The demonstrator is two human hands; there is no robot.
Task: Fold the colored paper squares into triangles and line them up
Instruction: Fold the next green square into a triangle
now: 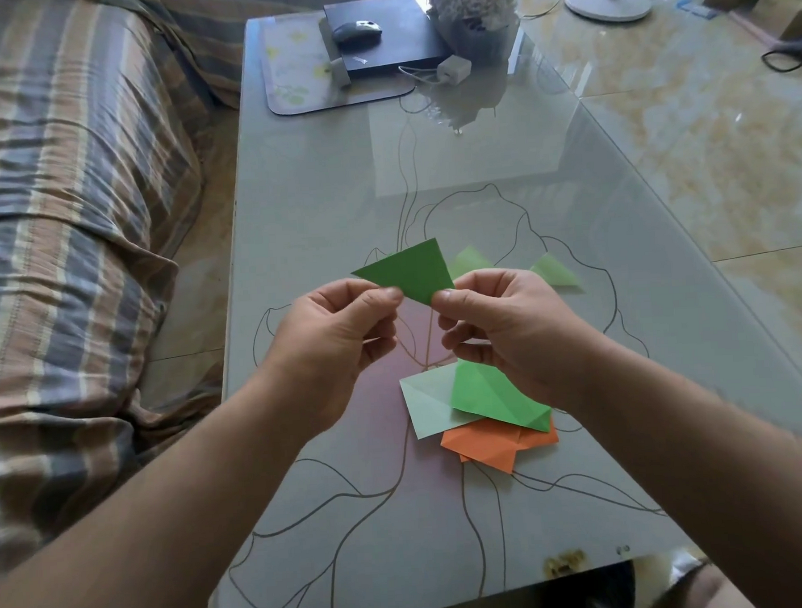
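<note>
1. While both hands, left (340,335) and right (498,326), pinch a dark green triangle (409,271) in their fingers above the desk (319,205), two pale green triangles (553,272) lie beyond.
2. Unfolded squares (479,406) wait nearer; most folding remains.

The middle of the glass bench (319,205) lies bare between the hands and the far clutter; there a mouse pad (299,76), a black box (385,35) and a potted plant (472,16) crowd the end. Nearer, two pale green triangles (556,271) lie just beyond the right hand (507,330); a heap of loose papers (483,406) sits beneath it; a striped sofa (59,205) flanks the bench's left side.
</note>
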